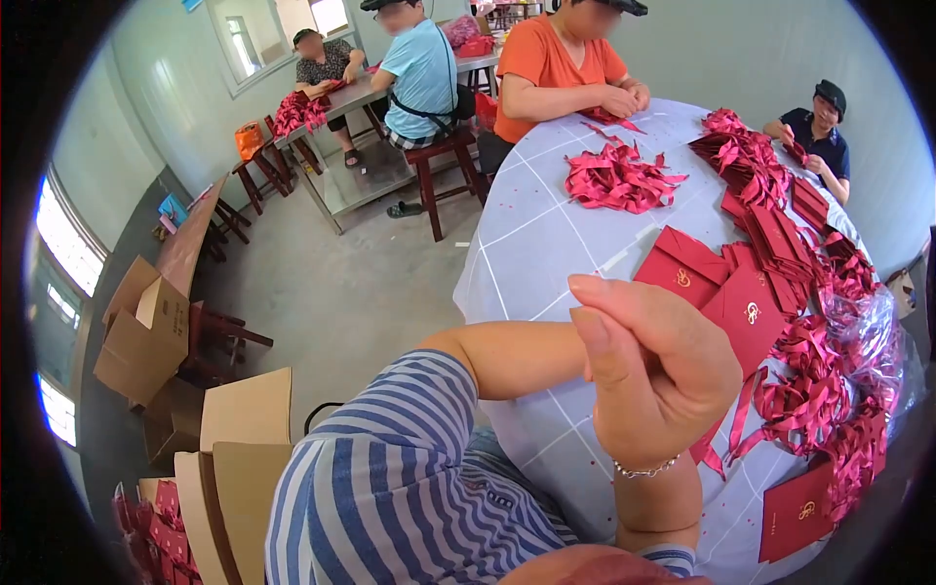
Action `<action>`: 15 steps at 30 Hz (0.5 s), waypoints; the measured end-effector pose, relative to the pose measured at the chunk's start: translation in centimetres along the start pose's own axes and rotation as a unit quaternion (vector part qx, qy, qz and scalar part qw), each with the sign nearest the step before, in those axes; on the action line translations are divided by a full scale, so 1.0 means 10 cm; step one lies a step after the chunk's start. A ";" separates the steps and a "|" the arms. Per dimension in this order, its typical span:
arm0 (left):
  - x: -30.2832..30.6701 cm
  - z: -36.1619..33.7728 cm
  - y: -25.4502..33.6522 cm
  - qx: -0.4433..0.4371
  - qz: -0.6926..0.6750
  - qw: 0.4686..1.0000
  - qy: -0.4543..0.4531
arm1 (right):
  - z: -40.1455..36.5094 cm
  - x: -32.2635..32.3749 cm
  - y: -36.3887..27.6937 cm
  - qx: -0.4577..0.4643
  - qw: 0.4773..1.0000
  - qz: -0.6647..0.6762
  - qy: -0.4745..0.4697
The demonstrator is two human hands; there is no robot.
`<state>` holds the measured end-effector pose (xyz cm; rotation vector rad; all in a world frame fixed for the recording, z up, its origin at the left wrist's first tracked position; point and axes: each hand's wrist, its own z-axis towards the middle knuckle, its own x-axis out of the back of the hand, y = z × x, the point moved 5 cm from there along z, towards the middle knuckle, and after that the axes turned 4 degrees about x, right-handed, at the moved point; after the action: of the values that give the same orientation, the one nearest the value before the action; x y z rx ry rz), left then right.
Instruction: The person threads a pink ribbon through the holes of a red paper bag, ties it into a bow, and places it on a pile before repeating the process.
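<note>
My right hand (658,375), with a chain bracelet at its wrist, is raised over the near edge of the round table (526,229). Its thumb and forefinger are pinched together, and I cannot make out anything between them. From the left, my other forearm in a striped sleeve reaches behind it, so the fingers of my left hand are hidden. Just beyond the right hand lie red envelope-like bags (746,317) with gold print. A loose pile of red ribbons (624,177) sits farther back, and more ribbons (804,385) lie to the right.
A person in orange (546,73) handles red ribbon across the table; another in dark clothes (834,146) holds a red piece at the right. Two people sit at a metal table (346,185) at the back. Open cardboard boxes (249,409) stand at the lower left.
</note>
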<state>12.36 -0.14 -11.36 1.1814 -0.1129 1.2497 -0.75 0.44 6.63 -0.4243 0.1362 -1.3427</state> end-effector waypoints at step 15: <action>-1.16 0.23 0.19 -0.039 -0.022 0.997 0.061 | -0.03 -0.08 -0.08 0.103 0.991 -0.058 0.064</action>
<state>7.49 -9.80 -16.52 1.0332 -0.0454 1.2639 -1.76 1.05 6.53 -0.1732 0.0790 -1.4820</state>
